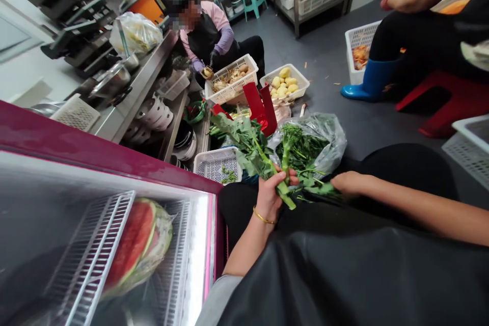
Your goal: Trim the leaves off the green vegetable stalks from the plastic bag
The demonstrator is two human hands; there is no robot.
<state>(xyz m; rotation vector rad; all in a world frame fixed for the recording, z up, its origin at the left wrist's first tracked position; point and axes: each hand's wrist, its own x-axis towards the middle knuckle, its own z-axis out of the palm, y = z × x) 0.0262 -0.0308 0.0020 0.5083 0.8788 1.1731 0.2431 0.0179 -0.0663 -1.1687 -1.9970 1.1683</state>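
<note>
"Above a dark apron [344, 265], what is going on?"

"Take the left hand [269, 197] as the clock's centre. It is closed around green stalks [263, 155], their leafy tops spreading toward 11 o'clock and one thick end poking out at 4. One stalk, near 1 o'clock, carries a budded head [292, 133]."

"And the right hand [349, 184]?"

"At 3 o'clock, apart from the left, its fingers curled inward beside a leafy sprig [321, 188]. The fingertips are hidden, so I cannot tell whether it grips."

"What lies around them?"

"Between 1 and 2 o'clock, just beyond the stalks, an open clear plastic bag [338, 135] holds more greens [307, 147]. At 10, a white basket [210, 165] has small green pieces [229, 175] in it."

"Which step is this?"

"My judgement: picking over the stalks by hand, the left steadying, the right dealing with loose leaves."

"What does the next move call for?"

"Probably a firm left hold and a light right touch, so tender stems don't snap."
</note>
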